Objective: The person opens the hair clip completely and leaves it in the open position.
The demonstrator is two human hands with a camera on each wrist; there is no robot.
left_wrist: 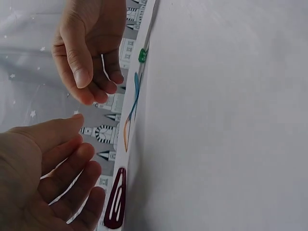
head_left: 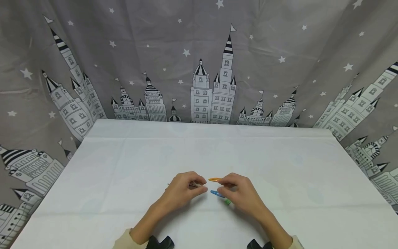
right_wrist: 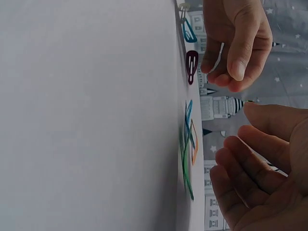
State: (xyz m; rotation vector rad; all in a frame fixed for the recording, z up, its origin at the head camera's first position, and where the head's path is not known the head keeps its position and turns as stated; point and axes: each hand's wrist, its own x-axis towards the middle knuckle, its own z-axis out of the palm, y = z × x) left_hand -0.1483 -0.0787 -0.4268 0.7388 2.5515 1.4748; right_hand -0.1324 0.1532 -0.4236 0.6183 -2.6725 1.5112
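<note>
My left hand hovers over the table with loosely bent fingers and holds nothing. Just below it lies a maroon snap hair clip; a teal snap clip is farther to its side in the right wrist view. Facing it, my right hand is relaxed too, thumb and fingers apart, nothing between them. Beside and beneath that hand lie an orange snap clip, a blue snap clip and a green snap clip. The right hand partly covers this group in the head view.
A white cloth with faint creases covers the table. Behind and around it hangs a grey curtain printed with castles and stars. At the near edge, black straps show at both wrists. A pale clip lies beyond the teal one.
</note>
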